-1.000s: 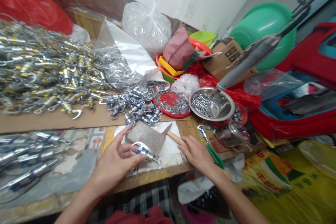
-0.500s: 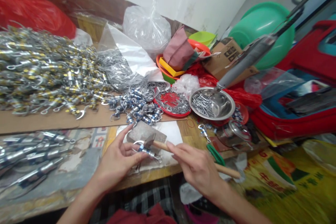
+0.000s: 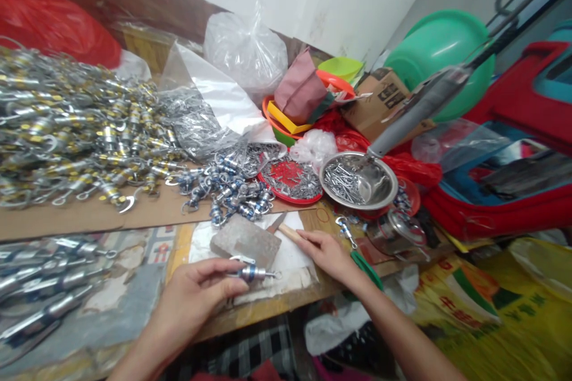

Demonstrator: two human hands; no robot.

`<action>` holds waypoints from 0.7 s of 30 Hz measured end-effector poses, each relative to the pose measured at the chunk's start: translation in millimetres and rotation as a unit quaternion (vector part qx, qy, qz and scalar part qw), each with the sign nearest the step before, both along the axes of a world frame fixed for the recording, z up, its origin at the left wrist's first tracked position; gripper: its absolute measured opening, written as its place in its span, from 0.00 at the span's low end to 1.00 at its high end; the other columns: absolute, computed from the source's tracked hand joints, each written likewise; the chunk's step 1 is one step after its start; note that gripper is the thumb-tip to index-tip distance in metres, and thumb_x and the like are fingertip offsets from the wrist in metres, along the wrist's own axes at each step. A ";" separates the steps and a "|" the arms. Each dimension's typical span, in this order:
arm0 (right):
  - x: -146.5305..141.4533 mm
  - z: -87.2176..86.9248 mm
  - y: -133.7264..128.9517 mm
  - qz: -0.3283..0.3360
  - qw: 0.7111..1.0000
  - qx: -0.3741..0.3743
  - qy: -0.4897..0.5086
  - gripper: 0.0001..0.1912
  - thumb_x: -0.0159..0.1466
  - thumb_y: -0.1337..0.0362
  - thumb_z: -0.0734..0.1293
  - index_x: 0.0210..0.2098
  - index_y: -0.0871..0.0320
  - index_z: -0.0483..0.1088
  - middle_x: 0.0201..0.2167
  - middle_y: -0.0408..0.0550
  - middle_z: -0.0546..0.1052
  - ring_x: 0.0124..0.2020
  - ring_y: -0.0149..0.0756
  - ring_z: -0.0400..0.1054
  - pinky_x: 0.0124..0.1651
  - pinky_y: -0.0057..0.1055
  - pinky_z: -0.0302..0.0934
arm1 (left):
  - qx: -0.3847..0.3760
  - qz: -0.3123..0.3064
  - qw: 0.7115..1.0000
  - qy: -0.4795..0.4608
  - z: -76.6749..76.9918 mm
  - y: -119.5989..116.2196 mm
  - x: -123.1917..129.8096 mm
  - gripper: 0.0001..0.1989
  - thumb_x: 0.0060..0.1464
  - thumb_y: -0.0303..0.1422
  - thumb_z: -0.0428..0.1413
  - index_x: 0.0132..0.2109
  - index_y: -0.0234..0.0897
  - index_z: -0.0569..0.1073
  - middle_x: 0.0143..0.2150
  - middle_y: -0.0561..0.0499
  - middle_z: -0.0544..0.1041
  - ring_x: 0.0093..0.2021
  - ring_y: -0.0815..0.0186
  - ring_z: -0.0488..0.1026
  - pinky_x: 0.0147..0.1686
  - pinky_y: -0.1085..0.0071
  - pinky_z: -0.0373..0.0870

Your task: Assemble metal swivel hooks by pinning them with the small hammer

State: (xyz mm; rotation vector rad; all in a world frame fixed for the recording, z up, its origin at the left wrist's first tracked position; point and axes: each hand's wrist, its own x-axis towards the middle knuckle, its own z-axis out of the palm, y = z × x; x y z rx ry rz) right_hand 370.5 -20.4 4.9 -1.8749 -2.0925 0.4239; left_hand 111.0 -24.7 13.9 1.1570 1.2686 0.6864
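My left hand (image 3: 203,289) pinches a small silver hook fitting (image 3: 252,273) with a blue band; its hook end is near my fingertips and its small ring points right. The fitting is just over the near edge of a grey metal block (image 3: 245,240) that lies on white paper (image 3: 299,262). To the right, my right hand (image 3: 328,255) is closed round the wooden handle of a hammer (image 3: 290,233). The hammer's dark head is low beside the block's back right corner. My palm hides the rest of the handle.
Blue-banded fittings (image 3: 236,193) lie heaped behind the block, and yellow-banded ones (image 3: 89,131) fill the left. A red tray (image 3: 286,171) of small metal parts and a steel bowl (image 3: 360,205) of pins stand behind. Green-handled scissors (image 3: 366,269) lie right; larger fittings (image 3: 49,297) are at left.
The hammer has moved from over the fitting, back and right, down beside the block. My left hand has drawn the fitting slightly towards me, off the block's middle.
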 end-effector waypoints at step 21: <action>-69.6 38.2 48.4 0.030 0.980 0.055 0.189 0.08 0.56 0.67 0.65 0.34 0.61 0.74 0.31 0.48 0.78 0.32 0.31 0.72 0.35 0.25 0.66 | 0.148 0.178 0.971 0.056 6.0 -8.8 2.0 0.09 0.34 0.34 0.63 0.29 0.50 0.79 0.31 0.56 0.81 0.35 0.61 0.77 0.41 0.69 0.72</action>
